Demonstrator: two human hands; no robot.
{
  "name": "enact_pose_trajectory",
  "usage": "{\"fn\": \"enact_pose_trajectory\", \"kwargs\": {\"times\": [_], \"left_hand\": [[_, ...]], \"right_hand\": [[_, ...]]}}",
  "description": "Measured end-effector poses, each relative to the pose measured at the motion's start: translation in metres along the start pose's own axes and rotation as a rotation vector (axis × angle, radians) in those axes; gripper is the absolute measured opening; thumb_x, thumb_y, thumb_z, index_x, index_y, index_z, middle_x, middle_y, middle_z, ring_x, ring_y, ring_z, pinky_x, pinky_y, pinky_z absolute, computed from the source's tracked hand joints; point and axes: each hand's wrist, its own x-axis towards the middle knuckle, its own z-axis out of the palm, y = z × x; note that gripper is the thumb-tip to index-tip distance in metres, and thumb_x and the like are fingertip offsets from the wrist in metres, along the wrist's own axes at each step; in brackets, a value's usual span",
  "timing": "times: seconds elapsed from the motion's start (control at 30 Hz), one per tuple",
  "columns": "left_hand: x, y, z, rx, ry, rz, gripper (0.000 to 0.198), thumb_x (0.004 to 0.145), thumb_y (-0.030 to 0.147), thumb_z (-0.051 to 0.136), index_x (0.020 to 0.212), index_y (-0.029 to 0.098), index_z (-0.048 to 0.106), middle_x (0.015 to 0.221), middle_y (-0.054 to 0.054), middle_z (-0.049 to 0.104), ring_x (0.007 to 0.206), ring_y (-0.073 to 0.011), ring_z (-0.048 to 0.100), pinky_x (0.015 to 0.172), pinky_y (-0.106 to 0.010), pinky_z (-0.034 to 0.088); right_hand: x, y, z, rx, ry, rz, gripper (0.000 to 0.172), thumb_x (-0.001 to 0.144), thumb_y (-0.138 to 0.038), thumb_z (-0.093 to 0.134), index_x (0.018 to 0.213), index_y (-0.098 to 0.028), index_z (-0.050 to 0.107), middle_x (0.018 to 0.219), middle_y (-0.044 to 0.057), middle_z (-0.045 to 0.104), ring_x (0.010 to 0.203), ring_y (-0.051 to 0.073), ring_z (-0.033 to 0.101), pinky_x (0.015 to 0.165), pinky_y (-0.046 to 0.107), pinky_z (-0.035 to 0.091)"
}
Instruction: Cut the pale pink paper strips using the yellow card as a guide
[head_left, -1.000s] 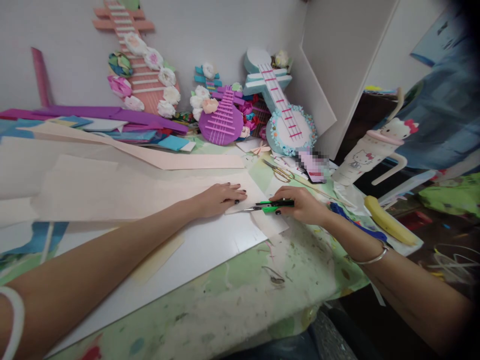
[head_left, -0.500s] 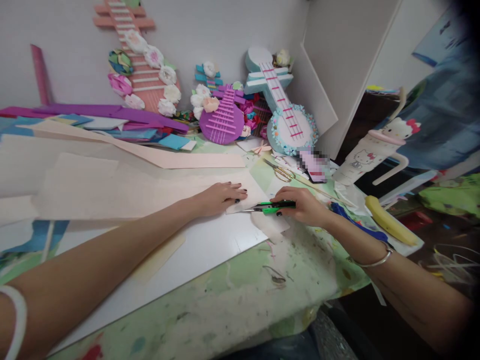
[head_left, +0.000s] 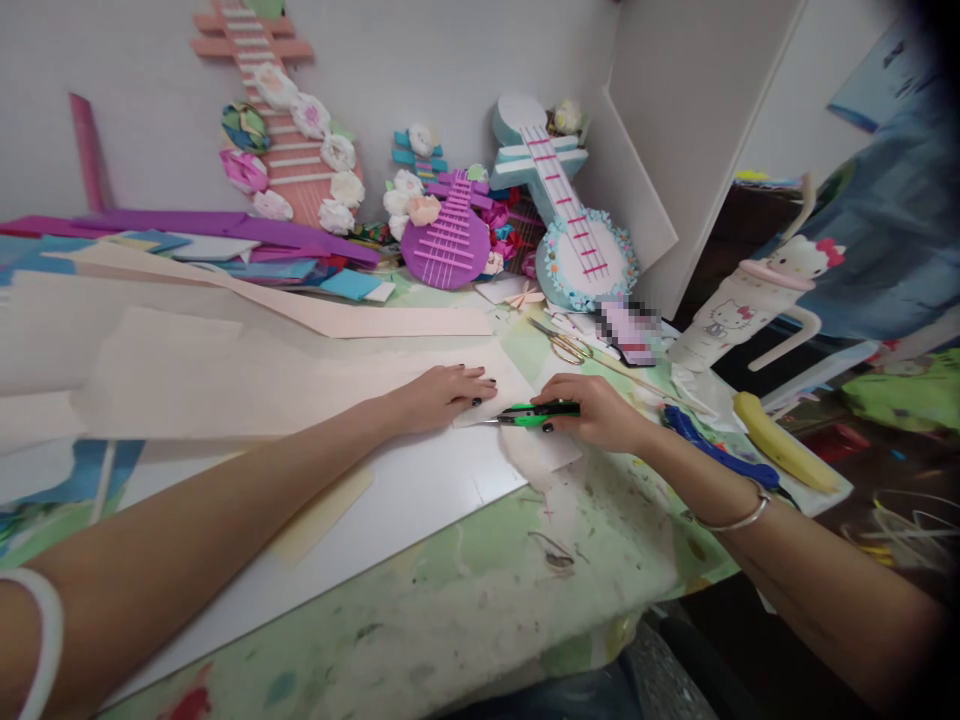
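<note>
My left hand [head_left: 442, 397] lies flat with its fingers stretched out, pressing on a large pale sheet [head_left: 360, 360], which looks like paper. In my right hand [head_left: 592, 405] is a green and black utility knife [head_left: 521, 415], held nearly level. The knife's metal tip points left and meets the sheet's near edge, just beside the left fingertips. Below the blade, a pale offcut [head_left: 529, 455] hangs over the edge of the white board [head_left: 420, 490] beneath the sheet.
Gold-handled scissors [head_left: 566, 345] and a phone [head_left: 630, 335] lie beyond my right hand. To the right are a blue tool [head_left: 716, 445], a banana [head_left: 784, 440] and a white tumbler [head_left: 739, 310]. Decorated model instruments [head_left: 450, 240] lean against the wall, near coloured foam strips [head_left: 240, 225].
My right hand and the utility knife have shifted slightly left. My left hand stays flat on the sheet.
</note>
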Motion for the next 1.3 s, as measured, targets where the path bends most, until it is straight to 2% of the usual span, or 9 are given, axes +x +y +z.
{"fn": "enact_pose_trajectory", "kwargs": {"times": [0.3,0.5,0.73,0.97,1.1,1.3], "left_hand": [[0.001,0.001,0.0,-0.004,0.0,-0.009,0.039,0.096,0.017,0.036,0.127,0.026,0.058,0.136,0.002,0.057,0.136,-0.0183,0.041,0.111,-0.035,0.03],[0.0,0.001,-0.001,0.001,0.011,-0.006,0.04,0.096,0.018,0.036,0.129,0.028,0.056,0.138,0.001,0.055,0.136,-0.0185,0.041,0.111,-0.038,0.03],[0.0,-0.001,0.0,0.01,0.011,-0.001,0.041,0.095,0.016,0.036,0.129,0.031,0.055,0.138,0.004,0.055,0.136,-0.0171,0.041,0.112,-0.035,0.029],[0.0,0.001,0.0,0.013,0.006,0.001,0.041,0.096,0.017,0.035,0.129,0.03,0.056,0.138,0.003,0.055,0.136,-0.0177,0.04,0.111,-0.035,0.029],[0.0,0.001,-0.001,0.013,0.003,0.007,0.043,0.095,0.017,0.034,0.13,0.029,0.056,0.139,0.001,0.054,0.136,-0.0199,0.041,0.11,-0.038,0.032],[-0.001,0.002,-0.002,0.014,0.006,0.017,0.045,0.095,0.017,0.035,0.133,0.032,0.053,0.14,0.003,0.053,0.137,-0.0192,0.04,0.111,-0.039,0.03]], "right_hand": [[-0.015,0.001,-0.004,-0.012,0.021,0.047,0.022,0.079,-0.019,0.064,0.099,-0.019,0.072,0.098,0.009,0.071,0.084,0.022,0.066,0.071,0.031,0.049],[-0.008,-0.002,-0.002,-0.008,0.026,0.041,0.023,0.076,-0.016,0.066,0.098,-0.02,0.073,0.094,0.007,0.071,0.084,0.022,0.066,0.074,0.032,0.049],[0.005,-0.011,0.002,0.012,-0.017,0.021,0.024,0.077,-0.016,0.065,0.099,-0.02,0.073,0.096,0.007,0.071,0.086,0.021,0.066,0.075,0.032,0.049],[-0.004,-0.012,0.002,0.013,0.003,0.037,0.022,0.077,-0.016,0.064,0.097,-0.02,0.073,0.095,0.007,0.071,0.084,0.021,0.066,0.073,0.031,0.049],[-0.01,-0.01,-0.001,-0.005,0.0,0.067,0.021,0.078,-0.018,0.064,0.097,-0.021,0.072,0.097,0.008,0.071,0.083,0.021,0.066,0.071,0.031,0.048],[-0.005,-0.016,-0.001,-0.029,-0.018,0.08,0.021,0.077,-0.016,0.065,0.096,-0.021,0.073,0.094,0.007,0.071,0.082,0.021,0.066,0.072,0.03,0.049]]}}
